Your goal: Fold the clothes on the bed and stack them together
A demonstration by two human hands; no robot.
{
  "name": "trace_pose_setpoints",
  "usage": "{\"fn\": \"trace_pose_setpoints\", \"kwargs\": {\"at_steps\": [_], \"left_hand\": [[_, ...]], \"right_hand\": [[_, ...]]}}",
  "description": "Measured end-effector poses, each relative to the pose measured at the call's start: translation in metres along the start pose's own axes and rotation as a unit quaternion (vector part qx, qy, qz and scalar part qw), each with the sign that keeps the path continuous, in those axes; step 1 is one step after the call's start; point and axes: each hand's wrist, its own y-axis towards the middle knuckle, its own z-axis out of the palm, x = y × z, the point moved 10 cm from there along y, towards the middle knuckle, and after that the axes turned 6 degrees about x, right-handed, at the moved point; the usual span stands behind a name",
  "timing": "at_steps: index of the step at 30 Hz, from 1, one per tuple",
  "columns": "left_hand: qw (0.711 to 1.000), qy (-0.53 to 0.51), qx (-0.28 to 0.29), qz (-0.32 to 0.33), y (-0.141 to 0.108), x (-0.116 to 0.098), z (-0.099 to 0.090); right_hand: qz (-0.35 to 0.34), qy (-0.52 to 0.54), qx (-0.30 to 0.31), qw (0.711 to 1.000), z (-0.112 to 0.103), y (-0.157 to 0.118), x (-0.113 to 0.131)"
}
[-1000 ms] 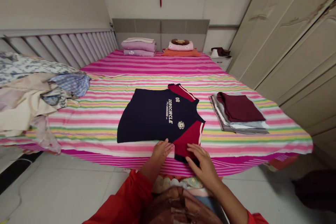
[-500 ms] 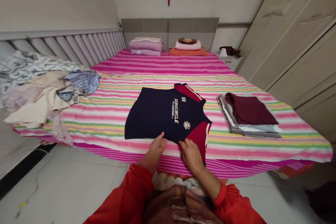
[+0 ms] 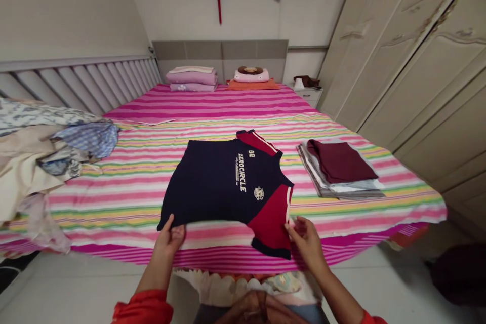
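Note:
A navy T-shirt (image 3: 212, 187) with dark red sleeves and white lettering lies spread front up on the striped bed sheet, its neck to the right. My left hand (image 3: 171, 238) grips the near corner of its hem, thumb on top of the cloth. At the white-striped edge of the near sleeve, my right hand (image 3: 308, 244) has the fabric at its thumb and fingertips; the other fingers are bent. The near side of the shirt bows inward between my hands. The far sleeve lies flat.
To the right sits a stack of folded clothes (image 3: 339, 164), maroon on top. Loose clothes (image 3: 49, 157) are heaped on the left. Folded bedding (image 3: 193, 78) rests by the headboard (image 3: 261, 53). A wardrobe (image 3: 410, 61) stands along the right side.
My left hand has moved left to the hem corner, and my right hand right to the sleeve edge. The near sleeve now lies spread out toward me. The view has shifted rightward.

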Motion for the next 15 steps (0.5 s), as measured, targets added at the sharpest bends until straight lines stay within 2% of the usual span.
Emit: {"fn": "trace_pose_setpoints", "kwargs": {"at_steps": [2,5,8,10,13,15], "left_hand": [[1.0,-0.016,-0.008,0.013,-0.005,-0.005,-0.005],[0.999,-0.029,-0.01,0.029,-0.012,-0.012,-0.008],[0.999,-0.018,0.004,0.031,-0.017,-0.021,-0.009],[0.999,0.017,0.011,0.024,-0.021,-0.03,-0.01],[0.997,0.068,0.011,0.023,-0.025,-0.051,-0.009],[0.995,0.087,0.016,0.034,-0.024,-0.07,-0.001]], "right_hand": [[0.124,0.114,0.061,0.984,0.016,0.003,-0.031],[0.232,0.203,0.163,0.937,0.047,-0.005,-0.042],[0.269,0.257,0.257,0.892,0.064,-0.018,-0.023],[0.273,0.3,0.297,0.864,0.067,-0.02,-0.002],[0.283,0.351,0.29,0.844,0.059,-0.003,0.021],[0.291,0.378,0.277,0.834,0.057,0.019,0.034]]}}
